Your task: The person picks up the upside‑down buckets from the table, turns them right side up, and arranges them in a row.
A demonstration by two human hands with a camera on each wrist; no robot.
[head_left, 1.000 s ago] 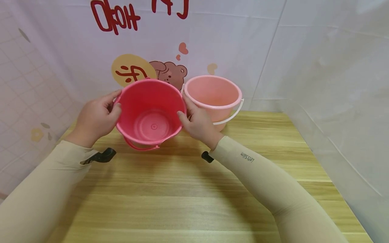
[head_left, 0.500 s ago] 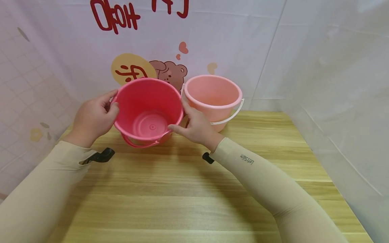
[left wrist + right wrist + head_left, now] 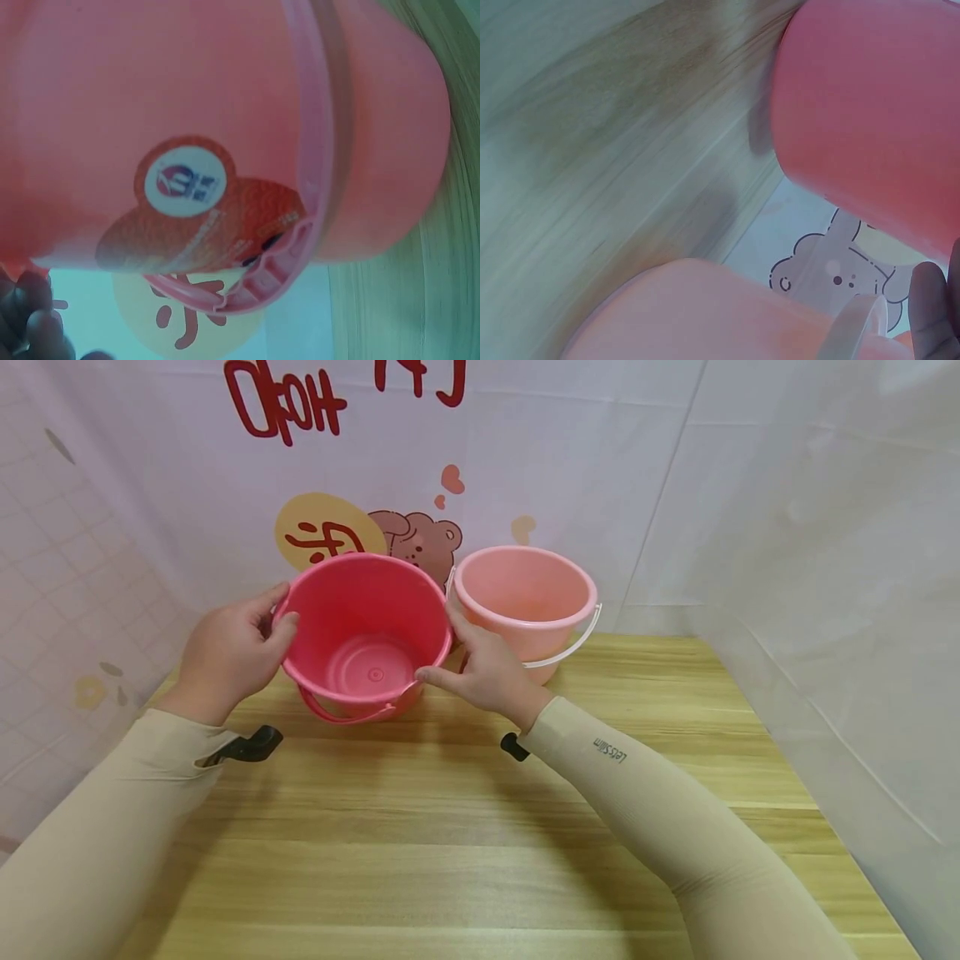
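Note:
A bright pink bucket (image 3: pixel 375 627) has its mouth turned toward the head camera, showing its round inner bottom. My left hand (image 3: pixel 236 647) grips its left rim, thumb at the front edge. On the other side my right hand (image 3: pixel 491 672) holds the rim, with the thumb at the front lip and the fingers along the outer wall. The bucket's pink handle (image 3: pixel 345 717) hangs down in front. In the left wrist view, an orange-red sticker (image 3: pixel 202 217) shows on its outside. A light pink bucket (image 3: pixel 525 585) with a white handle (image 3: pixel 573 647) stands just to the right.
Both buckets are at the back of a wood-grain table (image 3: pixel 420 860). Behind it hangs a white backdrop (image 3: pixel 585 452) with red writing and a printed bear (image 3: pixel 423 543). A pale side sheet (image 3: pixel 847 610) borders the table's right edge.
The bright pink bucket has shifted slightly left and tilts less toward me. My right thumb has moved from the right rim to the front lip. In the last half second almost nothing moves.

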